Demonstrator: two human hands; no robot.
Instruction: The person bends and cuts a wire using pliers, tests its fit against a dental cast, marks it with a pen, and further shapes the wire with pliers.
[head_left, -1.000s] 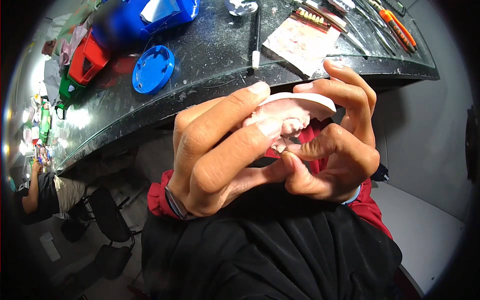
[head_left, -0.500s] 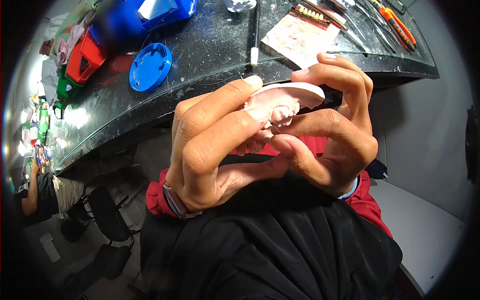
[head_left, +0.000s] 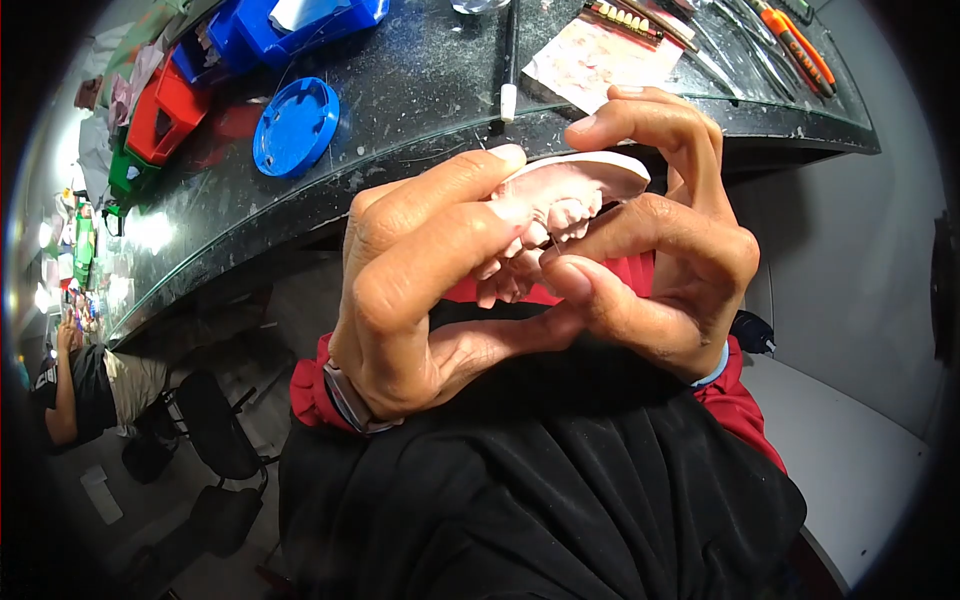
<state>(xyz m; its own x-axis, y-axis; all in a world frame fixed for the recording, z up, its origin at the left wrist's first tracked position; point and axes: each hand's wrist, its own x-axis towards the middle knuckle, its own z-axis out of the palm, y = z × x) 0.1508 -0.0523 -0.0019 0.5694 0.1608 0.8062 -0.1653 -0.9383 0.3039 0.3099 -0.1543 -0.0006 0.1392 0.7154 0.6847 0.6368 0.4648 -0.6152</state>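
A pale pink plaster dental model (head_left: 570, 183) is held up in front of me, tilted, with its flat base uppermost and its teeth facing down toward me. My left hand (head_left: 425, 255) grips its left side, the index and middle fingers bent over it. At the teeth, the thumb and index finger of my right hand (head_left: 670, 245) come together around a thin wire (head_left: 557, 243), of which only a short length shows. The other right fingers curl above, close to the model's right edge. Part of the model is hidden behind my fingers.
Beyond my hands is a dark, dusty bench (head_left: 420, 95). It carries a blue round lid (head_left: 296, 128), blue bins (head_left: 255, 38), a red bin (head_left: 168, 115), a white-tipped black stick (head_left: 508, 100), stained paper (head_left: 590, 65) and an orange-handled tool (head_left: 800, 45). A person (head_left: 80, 385) is at far left.
The model has turned slightly in my hands, so more of its teeth show. My right hand has shifted a little left and up, its thumb and index finger still at the teeth.
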